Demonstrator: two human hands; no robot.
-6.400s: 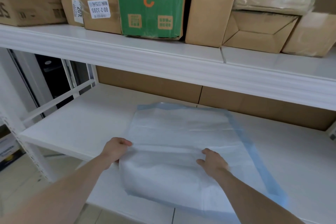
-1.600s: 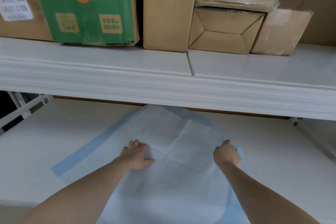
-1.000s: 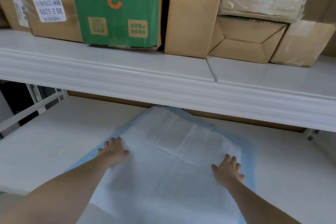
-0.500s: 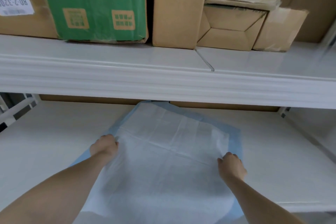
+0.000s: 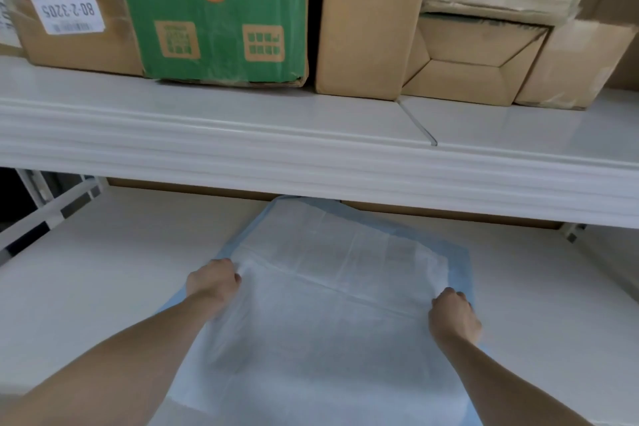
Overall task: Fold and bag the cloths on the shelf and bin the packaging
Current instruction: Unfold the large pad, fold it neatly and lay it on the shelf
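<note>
A white cloth with a blue border lies spread flat on the lower white shelf, crossed by fold creases. Its far corner reaches under the upper shelf. My left hand is closed on the cloth's left edge. My right hand is closed on the right edge, over the blue border. Both hands sit about halfway along the cloth. The near part of the cloth runs off the bottom of the view between my forearms.
The upper shelf juts out just above the cloth. On it stand a green box with an orange 3, brown cartons and a labelled carton. A white rack brace is at the left.
A second ago both hands lay flat with fingers spread on the cloth. Their fingers have since closed on its left and right edges. The cloth itself has stayed in place.
</note>
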